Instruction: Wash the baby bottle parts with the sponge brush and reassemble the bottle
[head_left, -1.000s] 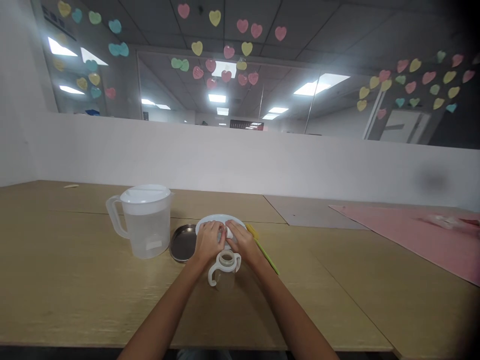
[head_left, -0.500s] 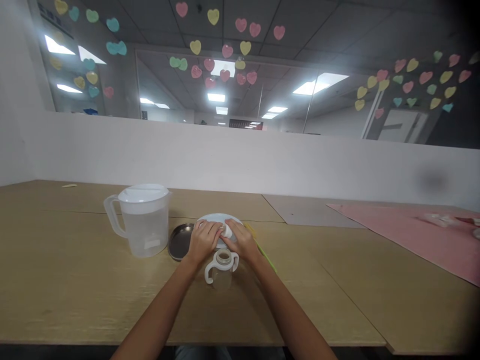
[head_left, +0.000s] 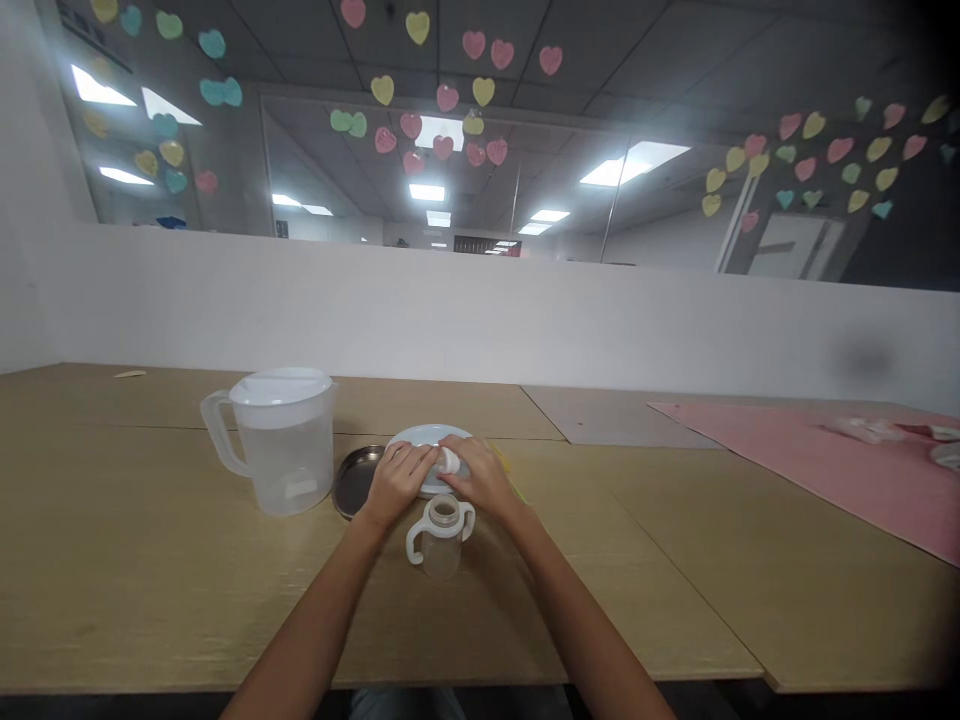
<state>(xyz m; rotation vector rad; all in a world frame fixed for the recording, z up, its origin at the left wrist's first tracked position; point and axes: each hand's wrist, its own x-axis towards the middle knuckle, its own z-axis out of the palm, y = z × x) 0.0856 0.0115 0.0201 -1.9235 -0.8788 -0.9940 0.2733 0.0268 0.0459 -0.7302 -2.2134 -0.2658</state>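
A small white bottle cap (head_left: 448, 461) is between my hands, above the front part of a pale plate (head_left: 409, 437). My right hand (head_left: 480, 475) grips it from the right with thumb and fingers. My left hand (head_left: 403, 482) is closed at its left side, its fingertips against it; part of the cap is hidden by the fingers. Just in front stands a clear baby bottle (head_left: 442, 550), upright and uncapped, with a white two-handled ring (head_left: 416, 540) round its neck.
Left of my hands lies a round dark metal dish (head_left: 352, 485). Farther left stands a lidded translucent pitcher (head_left: 281, 450) with liquid in it. A yellow-green stick-like thing (head_left: 517, 490) lies partly behind my right hand. A pink mat (head_left: 810, 470) covers the table's right side.
My right hand has shifted slightly on the cap, so more of its white side shows. The whole view has moved a little; the bottle, pitcher and dish stay in place.
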